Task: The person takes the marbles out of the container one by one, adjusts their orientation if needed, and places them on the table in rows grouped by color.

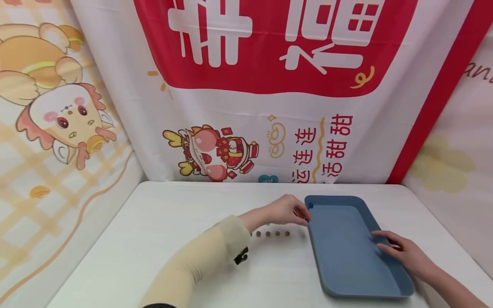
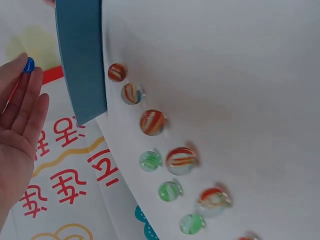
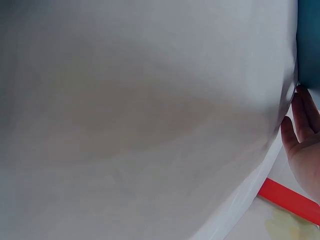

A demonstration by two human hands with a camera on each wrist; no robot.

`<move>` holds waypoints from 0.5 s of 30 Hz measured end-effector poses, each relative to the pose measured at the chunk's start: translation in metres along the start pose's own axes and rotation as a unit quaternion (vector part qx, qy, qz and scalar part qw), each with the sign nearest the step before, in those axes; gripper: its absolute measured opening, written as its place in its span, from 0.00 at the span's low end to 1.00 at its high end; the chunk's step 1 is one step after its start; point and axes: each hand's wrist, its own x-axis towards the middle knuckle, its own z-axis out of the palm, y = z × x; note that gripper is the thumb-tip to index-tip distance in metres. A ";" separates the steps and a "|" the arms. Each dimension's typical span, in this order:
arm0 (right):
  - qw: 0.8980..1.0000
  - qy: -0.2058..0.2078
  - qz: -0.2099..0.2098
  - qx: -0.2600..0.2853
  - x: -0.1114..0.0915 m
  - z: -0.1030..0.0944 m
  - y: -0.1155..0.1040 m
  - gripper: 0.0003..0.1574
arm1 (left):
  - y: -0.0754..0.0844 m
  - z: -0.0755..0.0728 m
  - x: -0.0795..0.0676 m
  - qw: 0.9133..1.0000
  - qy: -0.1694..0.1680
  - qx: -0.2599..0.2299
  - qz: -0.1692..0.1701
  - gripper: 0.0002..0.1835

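In the head view my left hand (image 1: 286, 210) is at the left rim of a blue rectangular tray (image 1: 346, 252). Its thumb and fingertips pinch a blue marble (image 2: 29, 65), seen clearly in the left wrist view. Inside the tray's far left corner lies another blue marble (image 1: 310, 205). My right hand (image 1: 408, 254) rests at the tray's right side, thumb and index finger extended over the rim. Left of the tray, several orange-striped marbles (image 2: 152, 122) form a row, with green marbles (image 2: 170, 191) alongside, partly hidden by my left arm in the head view.
The tray stands on a white table (image 1: 135, 256). Behind it hangs a white and red printed cloth (image 1: 269, 81), and a patterned cloth (image 1: 50, 171) covers the left side. A black clip-like piece (image 1: 241, 256) hangs by my left sleeve (image 1: 204, 252).
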 end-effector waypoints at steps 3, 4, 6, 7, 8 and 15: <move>1.000 0.000 0.000 -0.002 0.000 0.000 0.001 0.26 | 0.001 0.002 -0.013 1.000 0.001 -0.010 -0.001 0.10; 1.000 -0.001 0.000 -0.002 0.000 0.000 0.001 0.26 | 0.002 0.002 -0.017 1.000 0.002 -0.015 -0.005 0.10; 1.000 0.001 0.000 -0.002 0.000 0.000 0.001 0.27 | 0.003 0.003 -0.025 1.000 0.007 -0.022 -0.013 0.10; 1.000 0.001 0.001 -0.002 0.000 -0.001 0.001 0.27 | 0.004 0.004 -0.029 0.999 0.011 -0.030 -0.019 0.10; 1.000 0.001 0.001 -0.003 0.000 -0.001 0.001 0.27 | 0.004 0.004 -0.033 0.999 0.014 -0.039 -0.024 0.10; 1.000 -0.006 0.007 -0.003 0.000 0.000 0.000 0.28 | 0.004 0.001 -0.060 0.995 0.050 -0.084 -0.037 0.10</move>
